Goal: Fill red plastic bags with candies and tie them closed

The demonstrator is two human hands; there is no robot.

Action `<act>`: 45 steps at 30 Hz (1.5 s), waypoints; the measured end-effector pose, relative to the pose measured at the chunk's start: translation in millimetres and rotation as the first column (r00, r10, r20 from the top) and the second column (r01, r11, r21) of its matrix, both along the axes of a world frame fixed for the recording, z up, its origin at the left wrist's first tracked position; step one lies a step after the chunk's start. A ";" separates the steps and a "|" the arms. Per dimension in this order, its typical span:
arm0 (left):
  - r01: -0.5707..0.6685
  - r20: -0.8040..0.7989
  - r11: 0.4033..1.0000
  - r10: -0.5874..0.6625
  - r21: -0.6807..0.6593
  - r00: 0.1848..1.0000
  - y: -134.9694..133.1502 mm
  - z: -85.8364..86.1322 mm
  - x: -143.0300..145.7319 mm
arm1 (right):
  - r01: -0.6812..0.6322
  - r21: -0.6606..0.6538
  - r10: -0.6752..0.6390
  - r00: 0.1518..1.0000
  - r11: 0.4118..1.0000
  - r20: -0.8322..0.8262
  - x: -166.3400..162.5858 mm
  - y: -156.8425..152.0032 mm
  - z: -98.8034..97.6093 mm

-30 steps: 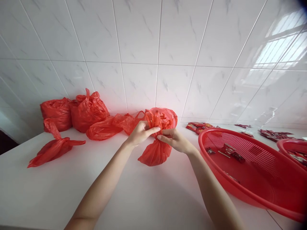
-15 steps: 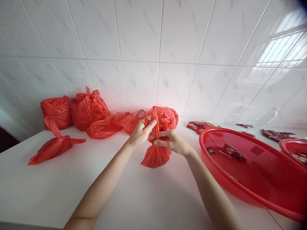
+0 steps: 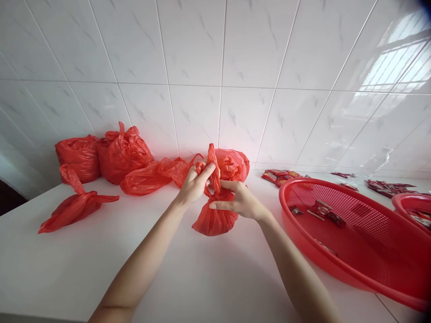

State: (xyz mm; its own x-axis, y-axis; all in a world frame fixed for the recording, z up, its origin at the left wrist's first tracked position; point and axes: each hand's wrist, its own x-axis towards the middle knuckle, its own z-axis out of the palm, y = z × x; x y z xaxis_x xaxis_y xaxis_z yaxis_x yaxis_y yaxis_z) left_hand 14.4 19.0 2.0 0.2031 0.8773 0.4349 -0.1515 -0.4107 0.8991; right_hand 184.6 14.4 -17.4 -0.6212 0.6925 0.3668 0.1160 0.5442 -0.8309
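A small filled red plastic bag (image 3: 214, 220) stands on the white counter (image 3: 101, 269) in front of me. My left hand (image 3: 195, 185) pinches the bag's upright handle strips between thumb and fingers. My right hand (image 3: 235, 199) grips the bag's gathered neck from the right, fingers curled around it. Both hands touch each other above the bag's bulging lower part.
Several tied red bags (image 3: 121, 154) lie along the tiled wall at the left, one flat bag (image 3: 76, 208) nearer me. Another red bag (image 3: 234, 163) sits behind my hands. A large red mesh basket (image 3: 350, 242) with a few red packets fills the right; loose packets (image 3: 279, 177) lie behind it.
The handle strips have been pulled upward and the bag's neck drawn tighter. My right hand has shifted lower onto the neck; the bag moved slightly left.
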 end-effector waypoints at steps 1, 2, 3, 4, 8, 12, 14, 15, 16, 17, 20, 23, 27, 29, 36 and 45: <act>-0.003 -0.004 1.000 0.003 0.006 1.000 0.0 -0.5 -0.2 | 0.027 0.019 -0.027 1.000 0.999 0.012 -2.7 -0.2 -2.2; -0.009 -0.012 1.000 0.009 0.012 1.000 0.1 -1.0 -0.5 | 0.050 0.040 -0.052 0.998 0.998 0.029 -5.6 -0.2 -4.6; -0.018 -0.023 1.000 0.018 0.020 1.000 0.3 -1.6 -0.9 | 0.069 0.061 -0.071 0.997 0.996 0.042 -8.6 -0.3 -7.0; -0.028 -0.035 0.999 0.029 0.029 0.999 0.3 -1.9 -1.3 | 0.080 0.078 -0.084 0.995 0.994 0.050 -11.3 -0.3 -9.1; -0.027 -0.054 0.998 0.031 0.060 0.998 -1.2 -0.5 -1.6 | 0.064 0.080 -0.067 0.997 0.995 0.036 -16.5 -0.8 -13.4; -0.021 0.036 0.999 0.020 0.038 0.999 -3.8 2.3 0.8 | 0.007 0.034 -0.007 1.000 0.999 -0.010 -16.2 -2.0 -13.9; -0.019 0.091 1.000 0.018 0.011 0.996 -4.0 2.5 1.6 | -0.027 0.007 0.027 0.999 1.000 -0.018 -16.8 -2.5 -14.6; -0.015 0.118 1.000 0.015 -0.004 0.993 -3.8 2.3 1.7 | -0.042 -0.005 0.042 0.999 0.999 -0.019 -17.3 -2.7 -15.1; -0.004 0.142 1.000 0.007 -0.019 0.990 -3.5 2.1 1.6 | -0.054 -0.015 0.053 0.998 0.998 -0.023 -18.0 -2.9 -15.4; 0.012 0.162 0.999 -0.006 -0.034 0.987 -3.1 2.0 1.3 | -0.063 -0.021 0.063 0.998 0.998 -0.030 -18.6 -3.0 -15.4; 0.055 0.217 0.997 -0.041 -0.057 0.975 -2.9 2.7 0.4 | -0.107 -0.033 0.105 0.992 0.994 -0.064 -19.4 -3.4 -13.1; 0.076 0.247 0.995 -0.058 -0.064 0.967 -4.5 4.7 0.3 | -0.195 -0.077 0.186 0.976 0.978 -0.110 -18.4 -3.5 -8.2; 0.106 0.256 0.990 -0.080 -0.088 0.963 -6.4 6.5 2.0 | -0.255 -0.130 0.238 0.962 0.958 -0.135 -17.2 -3.0 -5.2; 0.094 0.261 0.992 -0.069 -0.082 0.963 -6.3 6.5 2.7 | -0.254 -0.154 0.234 0.962 0.955 -0.138 -17.5 -2.7 -6.5; 0.119 0.344 0.992 -0.099 -0.036 0.934 -2.3 7.6 -5.7 | -0.274 -0.215 0.241 0.956 0.937 -0.166 -16.3 -0.7 -9.0; 0.042 0.400 0.999 -0.030 -0.021 0.916 -1.0 10.4 -9.4 | -0.251 -0.235 0.218 0.963 0.939 -0.156 -11.4 2.6 -7.7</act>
